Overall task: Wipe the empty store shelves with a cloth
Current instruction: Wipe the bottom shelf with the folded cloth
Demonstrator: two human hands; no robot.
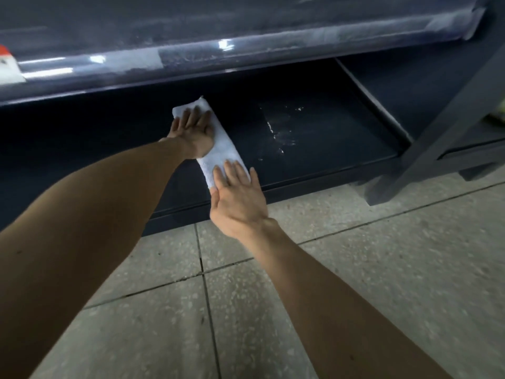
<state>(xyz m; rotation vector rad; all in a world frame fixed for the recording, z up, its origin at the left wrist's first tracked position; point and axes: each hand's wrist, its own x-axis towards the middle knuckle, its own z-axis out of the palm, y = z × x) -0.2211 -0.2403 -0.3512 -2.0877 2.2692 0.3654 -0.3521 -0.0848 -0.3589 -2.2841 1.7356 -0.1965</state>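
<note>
Both hands cover parts of the cloth [221, 146].

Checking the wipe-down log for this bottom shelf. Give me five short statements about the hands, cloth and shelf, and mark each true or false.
1. Both hands press flat on the white cloth. True: the left hand is on its far end, the right hand on its near end.
2. The cloth lies on the floor tiles. False: it lies on the dark bottom shelf.
3. Whitish residue shows on the shelf right of the cloth. True.
4. The cloth is bunched into a ball. False: it is spread as a long strip.
5. Boxes fill the bottom shelf. False: none show on it.
</note>
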